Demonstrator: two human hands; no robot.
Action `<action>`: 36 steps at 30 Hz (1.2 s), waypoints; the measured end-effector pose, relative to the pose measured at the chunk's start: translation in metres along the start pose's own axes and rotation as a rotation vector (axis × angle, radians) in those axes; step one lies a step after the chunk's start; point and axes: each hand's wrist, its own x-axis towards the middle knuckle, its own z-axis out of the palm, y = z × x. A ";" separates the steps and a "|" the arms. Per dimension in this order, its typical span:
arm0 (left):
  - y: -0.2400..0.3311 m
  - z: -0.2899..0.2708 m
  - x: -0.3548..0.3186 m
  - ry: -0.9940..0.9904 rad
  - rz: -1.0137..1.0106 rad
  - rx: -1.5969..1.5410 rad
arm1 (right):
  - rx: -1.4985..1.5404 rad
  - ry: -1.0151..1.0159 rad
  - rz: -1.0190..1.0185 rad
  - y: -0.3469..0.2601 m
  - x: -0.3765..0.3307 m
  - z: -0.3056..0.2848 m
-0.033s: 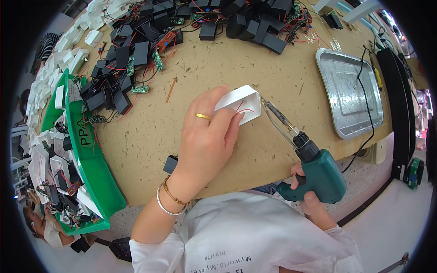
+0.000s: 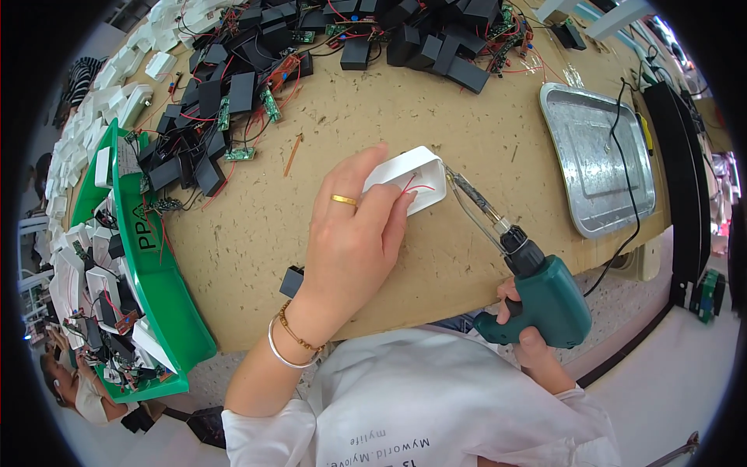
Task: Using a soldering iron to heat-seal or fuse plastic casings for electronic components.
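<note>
My left hand (image 2: 354, 214) is closed on a small white plastic housing (image 2: 405, 162), open on the side toward me. Thin red wires (image 2: 420, 187) show inside it beside my fingertips. My right hand (image 2: 533, 346) grips the handle of a green pistol-shaped soldering gun (image 2: 551, 302), a finger at its black trigger. The gun's metal tip and thin feed tube reach up to the housing's right corner; whether the tip touches plastic or a metal part there, I cannot tell. A small black box (image 2: 292, 281) lies by my left wrist, partly hidden.
Black boxes (image 2: 241, 92) with wires and green circuit boards heap at the back. White housings (image 2: 128, 101) pile at far left. A green bin (image 2: 159, 288) holds wired parts on the left. At right lies a metal tray (image 2: 603, 167), crossed by a black cord (image 2: 615, 132).
</note>
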 end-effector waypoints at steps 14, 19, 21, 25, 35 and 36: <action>-0.001 0.005 0.006 0.047 0.239 0.338 | -0.266 -0.143 0.011 0.008 -0.001 -0.009; -0.001 0.006 0.008 0.057 0.246 0.343 | -0.157 -0.027 -0.141 0.008 0.010 0.002; -0.002 0.006 0.008 0.050 0.242 0.338 | -0.180 -0.019 -0.153 0.008 0.012 0.003; -0.002 0.006 0.008 0.058 0.244 0.337 | -0.243 -0.049 -0.251 0.015 0.015 0.001; 0.002 0.003 0.008 0.014 0.178 0.326 | -0.278 -0.079 -0.272 0.014 0.016 0.001; 0.001 0.004 0.008 0.015 0.178 0.326 | -0.279 -0.079 -0.272 0.014 0.015 0.001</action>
